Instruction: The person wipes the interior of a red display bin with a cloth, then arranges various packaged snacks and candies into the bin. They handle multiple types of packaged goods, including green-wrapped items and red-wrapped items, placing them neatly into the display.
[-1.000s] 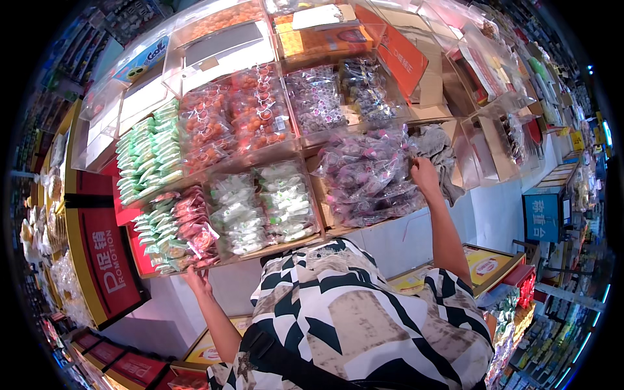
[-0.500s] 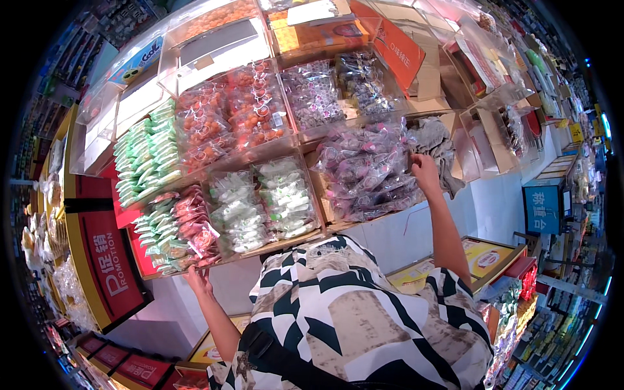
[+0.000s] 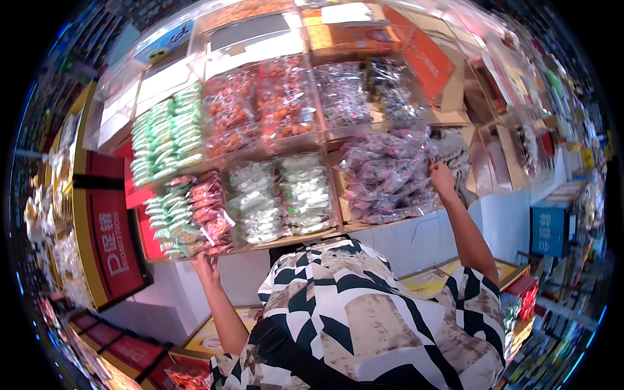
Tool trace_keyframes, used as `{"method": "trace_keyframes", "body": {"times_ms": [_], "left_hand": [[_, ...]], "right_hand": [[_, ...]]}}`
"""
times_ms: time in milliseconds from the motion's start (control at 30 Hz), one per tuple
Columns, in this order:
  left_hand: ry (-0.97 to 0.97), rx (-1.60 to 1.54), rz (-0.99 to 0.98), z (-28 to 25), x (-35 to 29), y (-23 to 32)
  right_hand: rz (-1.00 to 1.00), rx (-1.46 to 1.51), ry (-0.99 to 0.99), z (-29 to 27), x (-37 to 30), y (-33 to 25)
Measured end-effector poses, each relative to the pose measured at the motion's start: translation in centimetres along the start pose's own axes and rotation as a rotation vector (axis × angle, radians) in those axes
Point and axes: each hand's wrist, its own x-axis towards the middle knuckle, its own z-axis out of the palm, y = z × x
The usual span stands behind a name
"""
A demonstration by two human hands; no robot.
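My right hand (image 3: 443, 181) is closed, fingers curled, at the right side of a heap of clear packets with purple-grey contents (image 3: 387, 172). A crumpled grey cloth (image 3: 453, 151) lies against that hand; whatever the fingers pinch is hidden. At the front left, my left hand (image 3: 207, 267) has its fingers apart and touches the display's front edge, just below red packets (image 3: 207, 201). Green packets (image 3: 170, 214) stand in rows beside the red ones. White-and-green packets (image 3: 304, 195) fill the compartment between my two hands.
Behind are compartments with orange packets (image 3: 283, 97), darker packets (image 3: 341, 94) and light green packets (image 3: 166, 133). An orange card (image 3: 426, 55) leans at the back right. Red promotional panels (image 3: 110, 237) stand at the left, and a blue box-shaped sign (image 3: 549, 227) at the right.
The whole view has shifted, so the display sits farther right in the picture. Both hands keep about the same places against the display; no packet has visibly moved.
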Motion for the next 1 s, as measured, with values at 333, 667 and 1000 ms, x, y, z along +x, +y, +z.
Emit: {"method": "trace_keyframes", "body": {"times_ms": [333, 667, 1000], "left_hand": [[-0.003, 0.005, 0.007, -0.4, 0.4, -0.2], [0.525, 0.450, 0.654, -0.6, -2.7, -0.9], [-0.295, 1.284, 1.220, 6.8, -11.7, 0.3]], "right_hand": [[-0.073, -0.013, -0.035, 1.4, 1.3, 2.8], [-0.358, -0.094, -0.089, 0.8, 2.5, 4.1], [-0.181, 0.264, -0.285, 1.1, 4.3, 6.5]]}}
